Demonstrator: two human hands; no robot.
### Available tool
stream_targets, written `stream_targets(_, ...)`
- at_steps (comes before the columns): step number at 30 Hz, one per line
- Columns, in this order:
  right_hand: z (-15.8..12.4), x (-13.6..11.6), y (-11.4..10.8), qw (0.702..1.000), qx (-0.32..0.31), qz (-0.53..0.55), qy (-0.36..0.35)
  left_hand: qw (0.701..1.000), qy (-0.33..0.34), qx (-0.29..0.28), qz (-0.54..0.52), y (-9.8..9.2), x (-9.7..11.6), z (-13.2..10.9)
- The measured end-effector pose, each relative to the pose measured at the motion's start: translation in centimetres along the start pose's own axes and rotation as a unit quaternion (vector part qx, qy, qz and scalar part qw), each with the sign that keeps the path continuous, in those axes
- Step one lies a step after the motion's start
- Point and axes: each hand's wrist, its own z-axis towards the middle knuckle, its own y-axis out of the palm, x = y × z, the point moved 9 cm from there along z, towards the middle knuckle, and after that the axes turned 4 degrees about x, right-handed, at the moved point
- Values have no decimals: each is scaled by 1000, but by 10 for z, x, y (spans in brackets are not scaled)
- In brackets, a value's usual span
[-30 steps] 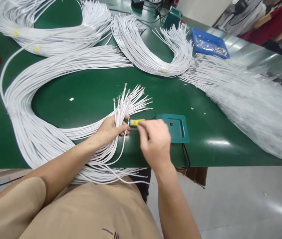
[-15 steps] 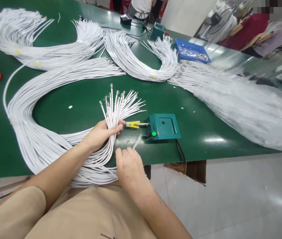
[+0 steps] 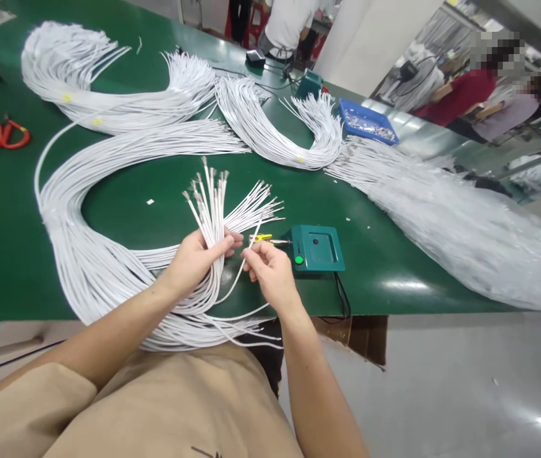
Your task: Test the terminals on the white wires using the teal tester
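Note:
My left hand (image 3: 196, 257) is closed round a fanned bundle of white wires (image 3: 213, 203) with metal terminals at their tips, held up from the green table (image 3: 175, 191). My right hand (image 3: 267, 270) pinches a single white wire (image 3: 251, 245) just right of the bundle. A small teal box (image 3: 318, 248) with a green button lies right of my right hand, and a yellow-handled plug (image 3: 263, 238) sticks into its left side.
Large looped bundles of white wires (image 3: 108, 137) lie over the table. Red scissors (image 3: 0, 135) rest at the far left. A blue tray (image 3: 368, 122) of small metal parts and a plastic-wrapped wire heap (image 3: 461, 229) are on the right. Other people work behind.
My right hand came off the yellow plug, dropped toward the table's near edge, then rose again and now pinches one wire beside the bundle. My left hand lifted the bundle slightly.

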Motion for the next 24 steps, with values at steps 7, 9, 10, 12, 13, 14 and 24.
stream_targets(7,-13,9,10,999,-21,5,44,999,-18,-38,2,1,-3,11)
stream_targets(9,-9,-2,-8,999,46,-7,22,999,-9,-26,22,1,-2,10)
stream_targets(10,-7,-7,-14,997,70,-3,13,999,-8,-20,31,1,-2,10)
stream_targets(12,-1,-14,-17,997,81,14,9,998,-4,-13,54,2,0,8)
stream_targets(13,2,-15,-16,997,76,22,12,997,1,-11,71,2,2,8)
stream_targets(14,5,-15,-14,997,73,32,16,996,4,-12,87,2,3,7)
stream_targets(24,15,-4,-21,975,135,174,39,994,-22,-28,105,3,-5,7)
